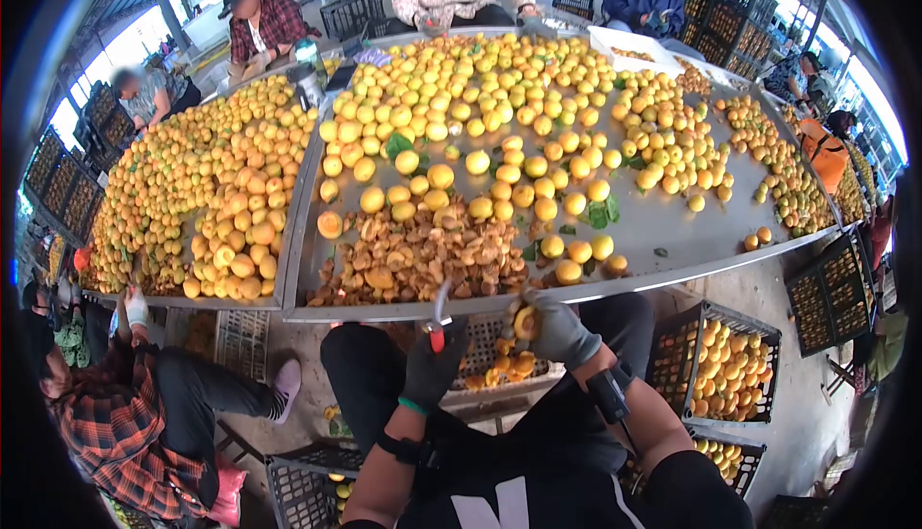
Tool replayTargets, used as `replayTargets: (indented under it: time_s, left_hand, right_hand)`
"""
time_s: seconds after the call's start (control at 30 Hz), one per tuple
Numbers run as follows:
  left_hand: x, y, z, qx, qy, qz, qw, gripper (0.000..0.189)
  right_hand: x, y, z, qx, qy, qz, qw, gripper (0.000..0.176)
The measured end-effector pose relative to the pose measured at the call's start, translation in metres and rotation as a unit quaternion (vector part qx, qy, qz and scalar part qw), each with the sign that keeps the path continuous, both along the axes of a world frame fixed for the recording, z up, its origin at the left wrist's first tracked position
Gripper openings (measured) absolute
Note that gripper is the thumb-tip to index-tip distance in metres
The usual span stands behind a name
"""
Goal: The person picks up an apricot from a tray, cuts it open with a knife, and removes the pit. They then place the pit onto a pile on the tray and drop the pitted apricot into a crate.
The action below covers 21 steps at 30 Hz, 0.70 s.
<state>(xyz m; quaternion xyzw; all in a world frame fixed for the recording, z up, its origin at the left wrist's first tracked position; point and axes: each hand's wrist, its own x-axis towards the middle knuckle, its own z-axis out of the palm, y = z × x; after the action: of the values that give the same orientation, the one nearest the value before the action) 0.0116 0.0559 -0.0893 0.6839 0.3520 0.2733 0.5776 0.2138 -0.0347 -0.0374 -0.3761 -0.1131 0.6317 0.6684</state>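
My left hand (434, 368), in a dark glove, is closed around a red-handled curved blade (441, 310) that points up at the table edge. In my right hand (565, 335), gloved in grey, is an apricot (525, 324) that looks cut open, its brownish inside showing. Both hands are close together over my lap, just off the table's front rim. Below and between them sits a crate (538, 372) holding orange apricot halves (507, 366). Directly beyond the hands, a heap of brown pits and scraps (432, 251) lies on the metal table (461, 180).
Whole apricots (461, 78) cover much of the table, and a metal divider (303, 203) separates another pile on the left. A crate of apricots (735, 366) stands by my right leg. A co-worker in a plaid shirt (130, 433) sits to my left; several others sit across the table.
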Motion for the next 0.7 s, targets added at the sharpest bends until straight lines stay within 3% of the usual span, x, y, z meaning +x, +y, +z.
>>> replayTargets:
  time_s: [0.03,0.07,0.1,0.17,0.3,0.37,0.57,0.6,0.63,0.7]
  left_hand:
    - [-0.001,-0.001,-0.006,-0.07,-0.112,0.029,0.991,0.026]
    - [-0.005,-0.006,0.029,-0.294,-0.165,0.022,0.941,0.024]
    - [-0.006,-0.009,0.045,-0.301,-0.157,0.032,0.94,0.024]
    - [-0.007,-0.016,0.059,-0.365,-0.265,-0.037,0.892,0.02]
    - [-0.013,-0.023,0.053,-0.405,-0.314,-0.091,0.854,0.016]
    - [-0.016,-0.023,0.048,-0.518,-0.375,-0.159,0.752,0.014]
    - [-0.02,-0.021,0.053,-0.476,-0.376,-0.235,0.76,0.014]
    - [-0.019,-0.02,0.051,-0.473,-0.376,-0.236,0.761,0.014]
    - [-0.016,-0.02,0.05,-0.413,-0.372,-0.242,0.795,0.016]
    - [-0.016,-0.019,0.049,-0.351,-0.365,-0.248,0.826,0.017]
  right_hand:
    - [-0.012,-0.01,-0.004,-0.063,-0.018,0.047,0.997,0.029]
    - [-0.024,-0.015,-0.025,-0.087,-0.003,0.05,0.995,0.033]
    - [-0.035,-0.023,-0.03,-0.095,0.007,0.057,0.994,0.033]
    - [-0.055,-0.038,-0.031,-0.121,0.041,0.228,0.965,0.041]
    - [-0.074,-0.052,-0.015,-0.033,0.129,0.357,0.925,0.045]
    - [-0.085,-0.056,-0.016,-0.026,0.125,0.345,0.93,0.045]
    - [-0.101,-0.066,-0.02,-0.026,0.12,0.265,0.956,0.041]
    - [-0.102,-0.066,-0.029,-0.026,0.176,0.267,0.947,0.04]
    - [-0.104,-0.063,-0.025,-0.026,0.233,0.267,0.935,0.04]
    - [-0.102,-0.067,-0.01,-0.052,0.185,0.236,0.952,0.036]
